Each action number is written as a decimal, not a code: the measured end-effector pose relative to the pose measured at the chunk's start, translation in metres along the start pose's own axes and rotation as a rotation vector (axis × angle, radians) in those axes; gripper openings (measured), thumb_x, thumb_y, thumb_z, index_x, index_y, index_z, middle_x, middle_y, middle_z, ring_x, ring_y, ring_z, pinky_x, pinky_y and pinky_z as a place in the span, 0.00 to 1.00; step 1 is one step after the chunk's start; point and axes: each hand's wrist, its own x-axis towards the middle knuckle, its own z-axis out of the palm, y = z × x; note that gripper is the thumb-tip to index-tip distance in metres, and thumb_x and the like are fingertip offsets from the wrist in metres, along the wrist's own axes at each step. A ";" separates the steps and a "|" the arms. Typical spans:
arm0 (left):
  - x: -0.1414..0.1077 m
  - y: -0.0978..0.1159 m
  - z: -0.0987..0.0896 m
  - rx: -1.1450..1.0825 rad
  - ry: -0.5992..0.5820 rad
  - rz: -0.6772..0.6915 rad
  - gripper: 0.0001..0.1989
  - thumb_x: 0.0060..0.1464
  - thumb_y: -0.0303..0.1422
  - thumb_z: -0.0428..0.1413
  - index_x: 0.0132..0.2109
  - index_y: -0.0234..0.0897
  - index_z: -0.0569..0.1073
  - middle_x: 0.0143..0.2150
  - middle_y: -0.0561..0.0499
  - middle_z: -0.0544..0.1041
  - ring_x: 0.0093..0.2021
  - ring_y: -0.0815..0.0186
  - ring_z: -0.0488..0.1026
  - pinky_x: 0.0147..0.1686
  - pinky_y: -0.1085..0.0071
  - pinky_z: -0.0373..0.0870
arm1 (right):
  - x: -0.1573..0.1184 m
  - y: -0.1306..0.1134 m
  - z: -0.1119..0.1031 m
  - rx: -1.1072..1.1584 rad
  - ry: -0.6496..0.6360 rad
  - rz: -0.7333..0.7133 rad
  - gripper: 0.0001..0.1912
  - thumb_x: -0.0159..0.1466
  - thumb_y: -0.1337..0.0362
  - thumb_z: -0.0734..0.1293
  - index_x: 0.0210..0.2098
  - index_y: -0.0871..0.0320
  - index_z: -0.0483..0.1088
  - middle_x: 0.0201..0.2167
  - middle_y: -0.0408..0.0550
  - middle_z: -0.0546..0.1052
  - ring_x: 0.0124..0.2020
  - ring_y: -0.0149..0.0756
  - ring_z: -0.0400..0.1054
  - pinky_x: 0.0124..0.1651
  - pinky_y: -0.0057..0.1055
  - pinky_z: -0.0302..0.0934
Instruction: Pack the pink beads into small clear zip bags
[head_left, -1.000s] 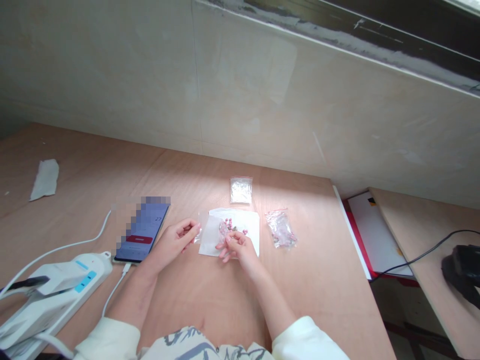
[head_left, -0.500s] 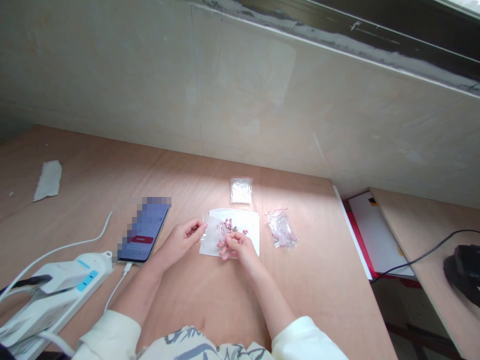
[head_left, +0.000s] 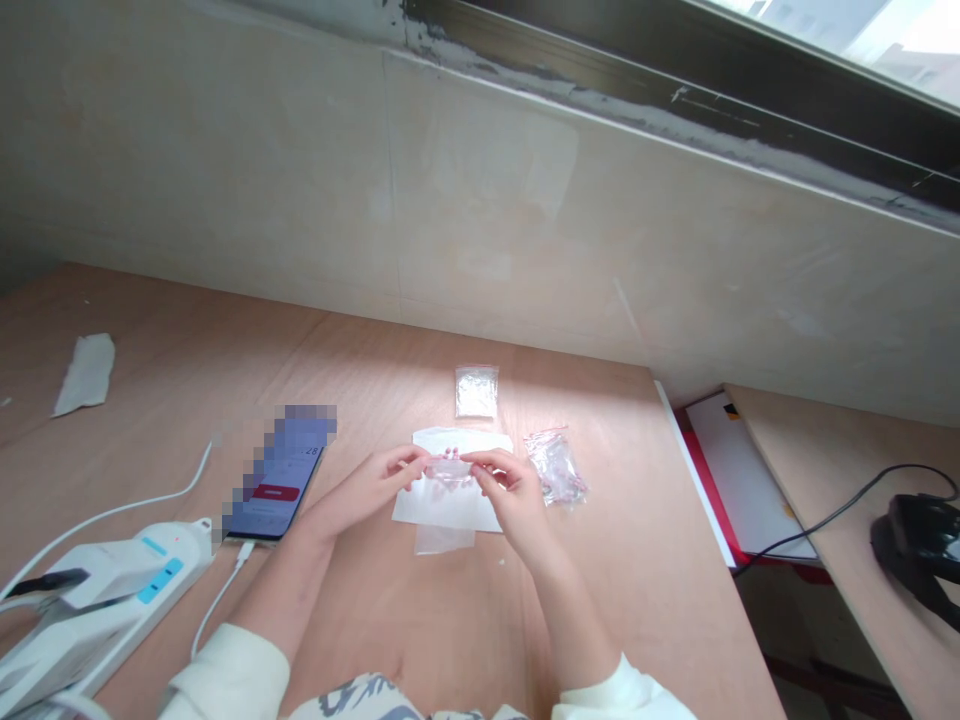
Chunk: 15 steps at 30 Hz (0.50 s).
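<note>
Between my two hands, over a white sheet of paper [head_left: 420, 508], is a small clear plastic bag [head_left: 450, 468]. My left hand [head_left: 386, 478] pinches its left end between thumb and fingers. At the right end, my right hand [head_left: 508, 487] grips it the same way. Several small pink beads [head_left: 452, 452] show just behind the bag, though the plastic and my fingers hide part of them. A flat translucent plastic piece [head_left: 445, 541] pokes out past the paper's near edge.
A zip bag with pinkish contents [head_left: 556, 467] lies right of the paper, and another small zip bag [head_left: 476, 391] behind it. A phone [head_left: 281, 490] and a white power strip [head_left: 127, 600] are at left. The table's right edge [head_left: 697, 480] borders a gap.
My left hand has let go of the translucent piece, which now lies at the paper's near edge. My right hand has risen off the beads, and both hands have closed on the clear bag.
</note>
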 end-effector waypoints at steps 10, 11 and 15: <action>-0.001 0.002 0.007 -0.062 -0.016 0.040 0.15 0.50 0.41 0.46 0.30 0.35 0.69 0.25 0.55 0.66 0.25 0.71 0.61 0.27 0.77 0.58 | 0.000 0.002 0.005 0.001 0.132 0.027 0.09 0.51 0.62 0.64 0.32 0.58 0.66 0.23 0.44 0.70 0.26 0.31 0.62 0.31 0.28 0.55; -0.002 0.002 0.006 -0.064 -0.015 0.028 0.14 0.50 0.41 0.46 0.30 0.35 0.70 0.26 0.54 0.67 0.26 0.71 0.61 0.27 0.77 0.58 | 0.000 0.002 0.006 0.006 0.137 0.029 0.10 0.51 0.62 0.64 0.32 0.58 0.66 0.23 0.44 0.70 0.26 0.31 0.61 0.30 0.28 0.55; -0.003 0.007 0.006 -0.085 0.015 -0.007 0.13 0.49 0.40 0.49 0.28 0.35 0.69 0.25 0.54 0.67 0.26 0.71 0.62 0.26 0.77 0.58 | 0.002 0.006 0.009 0.021 0.112 0.092 0.09 0.50 0.59 0.65 0.28 0.58 0.67 0.24 0.45 0.69 0.26 0.32 0.61 0.27 0.28 0.55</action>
